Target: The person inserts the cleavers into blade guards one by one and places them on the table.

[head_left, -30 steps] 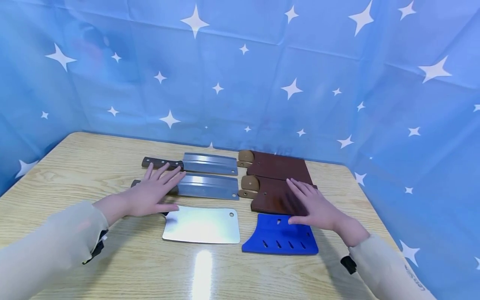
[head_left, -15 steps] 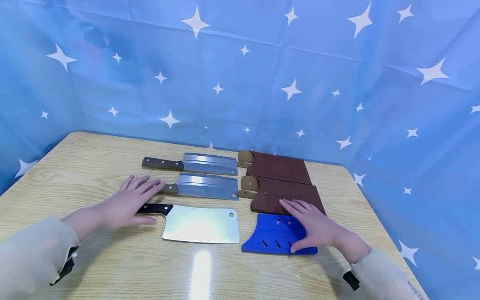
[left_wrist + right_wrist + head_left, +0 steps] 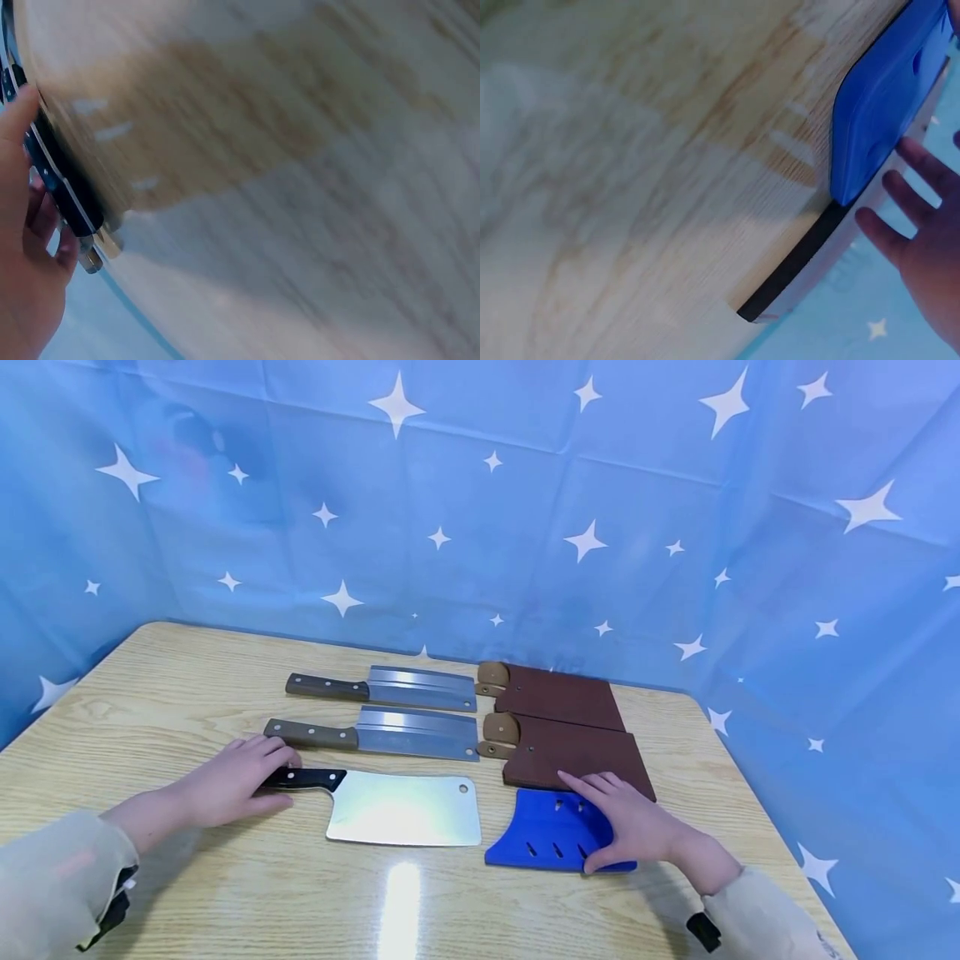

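Note:
A cleaver (image 3: pixel 405 810) with a broad bright blade and black handle lies nearest in the row in the head view. My left hand (image 3: pixel 228 781) is at its handle, fingers curled over the far side and thumb along the near side. The left wrist view shows the black handle (image 3: pixel 60 176) between thumb and fingers. To the right, a blue blade guard (image 3: pixel 540 831) with slots lies flat. My right hand (image 3: pixel 633 827) spans its right end, thumb at the near edge and fingers spread toward the far edge. In the right wrist view the fingers (image 3: pixel 907 199) are loosely extended beside the guard.
Two more cleavers, one in the middle (image 3: pixel 416 732) and one at the back (image 3: pixel 420 687), have brown handles pointing left. Two dark brown sheaths, the nearer (image 3: pixel 577 752) and the farther (image 3: pixel 558 695), lie right of their blades. A blue starred cloth (image 3: pixel 480 502) hangs behind the wooden table (image 3: pixel 300 893).
My left hand has moved left and down from over the middle cleaver to the black handle, its fingers curling. My right hand has come down and nearer, from the brown sheath to the blue guard.

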The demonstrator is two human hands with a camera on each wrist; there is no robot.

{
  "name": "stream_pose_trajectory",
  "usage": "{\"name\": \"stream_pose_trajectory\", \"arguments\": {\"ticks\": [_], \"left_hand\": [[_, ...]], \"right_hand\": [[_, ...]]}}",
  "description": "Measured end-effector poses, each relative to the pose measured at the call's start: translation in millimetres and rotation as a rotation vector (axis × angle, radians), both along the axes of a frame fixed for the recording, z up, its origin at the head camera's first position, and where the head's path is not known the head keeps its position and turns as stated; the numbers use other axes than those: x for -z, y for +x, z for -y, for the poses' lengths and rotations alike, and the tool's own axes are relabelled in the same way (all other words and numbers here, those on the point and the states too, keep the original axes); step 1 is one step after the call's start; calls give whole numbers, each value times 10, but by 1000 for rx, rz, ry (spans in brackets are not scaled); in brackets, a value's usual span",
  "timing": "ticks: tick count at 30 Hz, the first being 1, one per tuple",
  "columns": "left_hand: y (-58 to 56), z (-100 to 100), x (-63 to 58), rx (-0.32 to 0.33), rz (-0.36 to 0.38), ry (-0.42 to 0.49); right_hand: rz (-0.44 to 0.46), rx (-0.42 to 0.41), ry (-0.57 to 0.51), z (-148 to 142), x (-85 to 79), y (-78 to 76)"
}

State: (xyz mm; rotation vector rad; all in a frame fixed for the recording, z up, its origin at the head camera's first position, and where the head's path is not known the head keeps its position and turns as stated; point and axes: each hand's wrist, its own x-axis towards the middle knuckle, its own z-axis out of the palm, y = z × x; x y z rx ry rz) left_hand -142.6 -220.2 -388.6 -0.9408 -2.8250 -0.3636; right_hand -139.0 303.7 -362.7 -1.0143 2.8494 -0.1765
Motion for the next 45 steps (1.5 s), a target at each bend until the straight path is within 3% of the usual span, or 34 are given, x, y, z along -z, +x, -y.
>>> {"name": "stream_pose_trajectory", "arguments": {"ticks": [5,10,14,17,21,24,28,32,40,45], "left_hand": [[-26,42,19,23,87,53],[-45,74,4,43,190,194],[-62,98,-32,13,310,304],[-72,118,-50,-16,383,345],[-81,148,-43,-30,438,396],[-78,171,-42,-44,469,425],[-63,187,-77,-43,488,465],[-73,162,-146,-69,462,500],[-254,-63,-262,-166,399,501],[-352,-216,-319,-169,390,513]], "right_hand": [[-37,-3,23,9,-10,60],[-13,23,36,17,-10,127],[59,63,25,-18,-12,173],[68,28,1,-99,-2,191],[51,-21,-33,-201,33,198],[71,3,-31,-209,44,200],[107,32,-35,-194,23,211],[130,47,-87,-174,-39,201],[147,70,-179,-67,-259,4],[164,89,-200,-4,-360,-100]]}}
